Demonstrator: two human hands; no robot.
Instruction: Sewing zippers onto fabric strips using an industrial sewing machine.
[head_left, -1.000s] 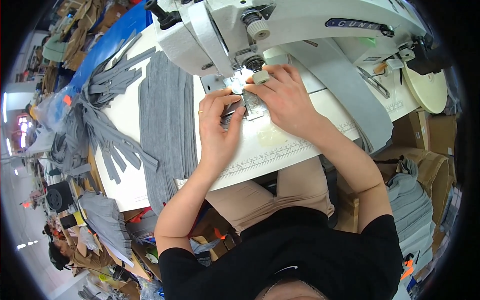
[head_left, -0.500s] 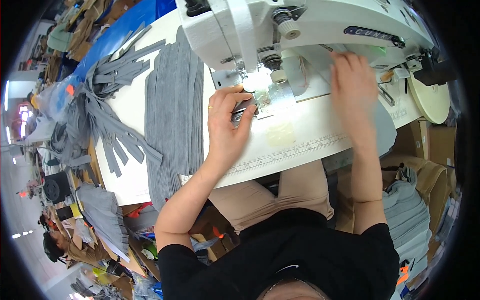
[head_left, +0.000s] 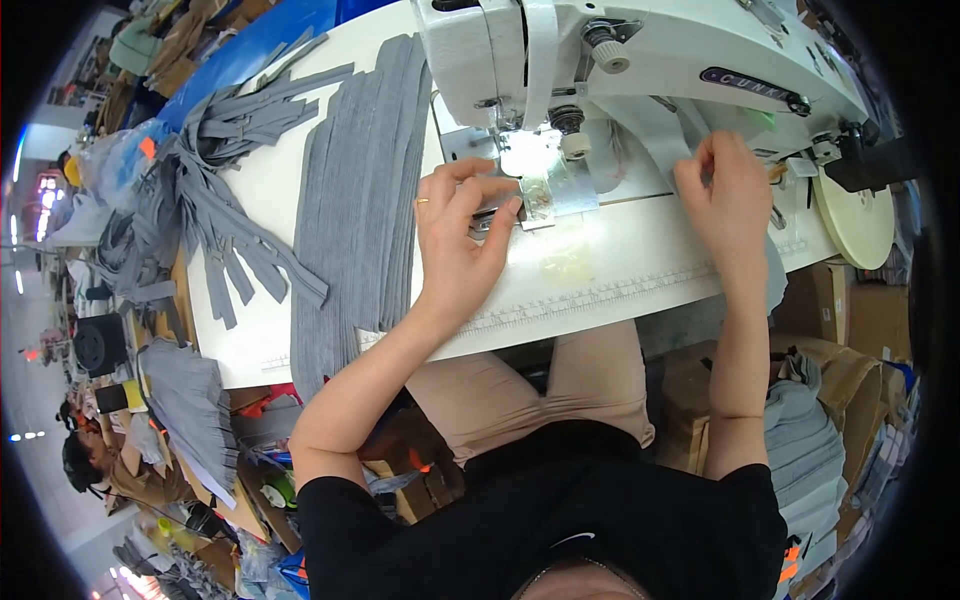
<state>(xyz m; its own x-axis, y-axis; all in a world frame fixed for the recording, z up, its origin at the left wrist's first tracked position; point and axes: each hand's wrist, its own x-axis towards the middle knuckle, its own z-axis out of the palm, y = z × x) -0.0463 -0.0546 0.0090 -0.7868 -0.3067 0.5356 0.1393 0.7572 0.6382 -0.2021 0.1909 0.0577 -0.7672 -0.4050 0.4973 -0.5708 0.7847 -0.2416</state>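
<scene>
- While my left hand point(head_left: 460, 235) lies beside the needle area, its fingers are bent and its thumb stands slightly apart from the forefinger; the tips are over a metal guide point(head_left: 484, 222), and I cannot tell from here whether they grip it.
- My right hand point(head_left: 728, 195), well apart from the left, is raised near the machine's arm, fingers curled toward the thumb. It is beside the grey cloth point(head_left: 655, 132); I cannot tell whether it has hold of it.
- The cloth lies under the arm of the white machine point(head_left: 480, 65), right of the needle area, which glows under a bright light.
- A metal plate point(head_left: 575, 187) is set in the white table point(head_left: 640, 245); a ruler point(head_left: 600, 290) runs along the near edge.
- Left of my left hand, I have a stack point(head_left: 365, 190) of long grey strips; farther left lies a tangled heap point(head_left: 215, 190) of similar ones.
- At the right end is a pale disc point(head_left: 855, 225), with a carton point(head_left: 815, 305) below.
</scene>
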